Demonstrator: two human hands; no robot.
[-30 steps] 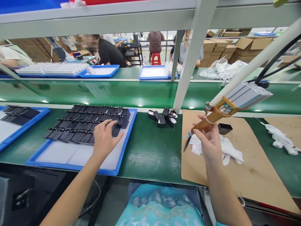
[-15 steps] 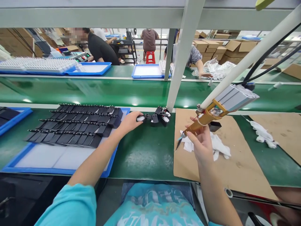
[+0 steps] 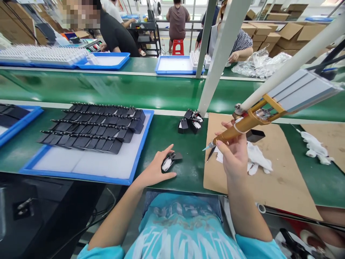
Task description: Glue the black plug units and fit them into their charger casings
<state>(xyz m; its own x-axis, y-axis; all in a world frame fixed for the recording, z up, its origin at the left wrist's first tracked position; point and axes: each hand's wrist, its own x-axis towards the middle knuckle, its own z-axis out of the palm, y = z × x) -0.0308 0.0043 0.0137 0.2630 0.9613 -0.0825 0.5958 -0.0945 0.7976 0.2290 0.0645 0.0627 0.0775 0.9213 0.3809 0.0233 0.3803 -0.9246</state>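
Note:
My left hand [image 3: 154,169] is beside a small black plastic case [image 3: 176,156] with a white insert, near the front edge of the green bench. Thumb and index finger are spread apart on either side of the case; it lies between them without a visible grip. In my right hand [image 3: 235,154] is a gold-coloured glue dispensing gun [image 3: 238,128], its thin light-blue nozzle [image 3: 207,147] pointing down left. Several similar black cases [image 3: 190,122] lie in a loose pile behind. On the left, a blue-rimmed tray [image 3: 136,158] carries rows of black cases [image 3: 94,127].
Brown cardboard [image 3: 283,180] lies on the right, bearing a white glove [image 3: 258,158] and a black block [image 3: 254,135]. A white post [image 3: 215,72] rises behind the pile. Another glove [image 3: 315,147] lies farther right. Co-workers [image 3: 115,34] sit across the bench.
My left hand has moved from the pile toward me, with one black case now near the bench edge, and its fingers have spread. My right hand and the dispensing gun have shifted slightly.

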